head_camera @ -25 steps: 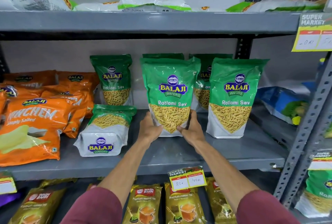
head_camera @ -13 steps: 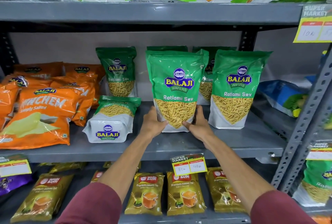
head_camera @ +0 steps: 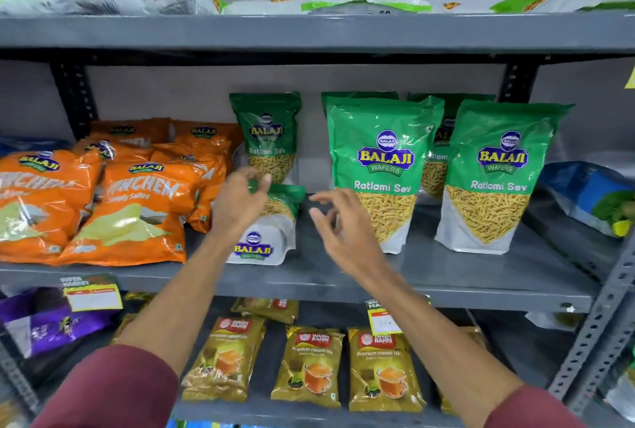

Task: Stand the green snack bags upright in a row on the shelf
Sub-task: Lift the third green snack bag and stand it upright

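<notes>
Several green Balaji Ratlami Sev bags are on the grey middle shelf (head_camera: 429, 276). One front bag (head_camera: 381, 166) stands upright at the centre and another (head_camera: 498, 173) stands to its right. A smaller-looking one (head_camera: 266, 135) is upright at the back left, and two more (head_camera: 443, 139) peek out behind the front pair. A fallen bag (head_camera: 264, 238) lies flat with its white bottom toward me. My left hand (head_camera: 240, 201) pinches that bag's green top edge. My right hand (head_camera: 340, 221) hovers just right of it, fingers apart, holding nothing.
Orange chip bags (head_camera: 137, 208) are piled on the shelf's left half, touching the fallen bag's side. A blue bag (head_camera: 584, 194) lies at the far right. Tea packets (head_camera: 309, 366) fill the shelf below. A perforated metal post (head_camera: 598, 324) runs down the right.
Both hands have let go of the centre bag, which now stands on its own. My left hand moved left onto the fallen bag's top; my right hand followed, open.
</notes>
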The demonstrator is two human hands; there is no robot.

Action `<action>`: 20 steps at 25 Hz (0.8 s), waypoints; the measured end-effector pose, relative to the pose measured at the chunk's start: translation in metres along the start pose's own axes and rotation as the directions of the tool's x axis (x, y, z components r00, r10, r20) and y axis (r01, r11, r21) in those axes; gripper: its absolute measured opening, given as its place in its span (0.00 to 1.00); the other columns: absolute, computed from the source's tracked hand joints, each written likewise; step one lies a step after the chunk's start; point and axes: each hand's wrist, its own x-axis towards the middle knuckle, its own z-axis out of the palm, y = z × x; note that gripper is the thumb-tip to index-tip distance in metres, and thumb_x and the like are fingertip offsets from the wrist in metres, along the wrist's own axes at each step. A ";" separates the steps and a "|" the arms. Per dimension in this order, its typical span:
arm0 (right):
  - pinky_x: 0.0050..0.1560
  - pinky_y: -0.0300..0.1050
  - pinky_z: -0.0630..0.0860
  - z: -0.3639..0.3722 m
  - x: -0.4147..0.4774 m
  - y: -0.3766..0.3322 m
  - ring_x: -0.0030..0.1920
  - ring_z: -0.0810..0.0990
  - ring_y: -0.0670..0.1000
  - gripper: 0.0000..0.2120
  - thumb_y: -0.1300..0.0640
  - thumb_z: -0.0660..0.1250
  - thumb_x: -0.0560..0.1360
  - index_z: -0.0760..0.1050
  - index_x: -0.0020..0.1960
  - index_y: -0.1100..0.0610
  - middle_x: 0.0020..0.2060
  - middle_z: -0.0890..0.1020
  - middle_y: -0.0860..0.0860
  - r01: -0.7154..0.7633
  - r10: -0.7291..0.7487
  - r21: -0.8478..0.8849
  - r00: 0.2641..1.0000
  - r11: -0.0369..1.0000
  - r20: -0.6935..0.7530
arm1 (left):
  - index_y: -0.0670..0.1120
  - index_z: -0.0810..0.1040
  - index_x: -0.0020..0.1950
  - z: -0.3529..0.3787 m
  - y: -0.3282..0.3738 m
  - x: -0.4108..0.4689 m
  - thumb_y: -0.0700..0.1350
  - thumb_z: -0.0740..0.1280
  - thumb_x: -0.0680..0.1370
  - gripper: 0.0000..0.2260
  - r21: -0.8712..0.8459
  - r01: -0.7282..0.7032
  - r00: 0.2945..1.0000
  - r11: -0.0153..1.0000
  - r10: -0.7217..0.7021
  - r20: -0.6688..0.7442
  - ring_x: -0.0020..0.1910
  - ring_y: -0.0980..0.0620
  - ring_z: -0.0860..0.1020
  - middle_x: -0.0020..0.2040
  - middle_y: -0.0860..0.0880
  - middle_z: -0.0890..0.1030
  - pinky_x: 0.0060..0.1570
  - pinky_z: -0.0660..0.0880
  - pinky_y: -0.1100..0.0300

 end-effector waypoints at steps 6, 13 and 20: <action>0.55 0.50 0.79 0.079 0.035 -0.001 0.59 0.80 0.58 0.29 0.35 0.56 0.79 0.70 0.66 0.58 0.61 0.78 0.56 -0.744 0.690 0.000 0.620 0.669 0.374 | 0.41 0.76 0.66 -0.016 -0.051 0.006 0.48 0.69 0.78 0.19 -0.325 0.491 0.870 0.808 -0.437 0.227 0.55 0.45 0.77 0.62 0.45 0.80 0.50 0.70 0.56; 0.54 0.47 0.72 0.094 0.039 0.009 0.44 0.77 0.52 0.19 0.44 0.69 0.76 0.78 0.52 0.61 0.41 0.81 0.53 -0.876 0.775 0.225 0.483 0.427 0.408 | 0.39 0.74 0.63 -0.021 -0.058 0.006 0.43 0.70 0.78 0.16 -0.365 0.579 0.812 0.729 -0.476 0.336 0.37 0.53 0.75 0.50 0.46 0.80 0.31 0.71 0.61; 0.62 0.46 0.76 0.094 0.033 0.004 0.58 0.80 0.49 0.21 0.54 0.74 0.73 0.76 0.65 0.51 0.58 0.83 0.46 -0.729 0.680 0.274 0.684 0.627 0.263 | 0.44 0.72 0.65 -0.015 -0.078 0.014 0.39 0.72 0.75 0.20 -0.473 0.492 0.869 0.731 -0.374 0.325 0.59 0.48 0.77 0.63 0.48 0.79 0.45 0.74 0.56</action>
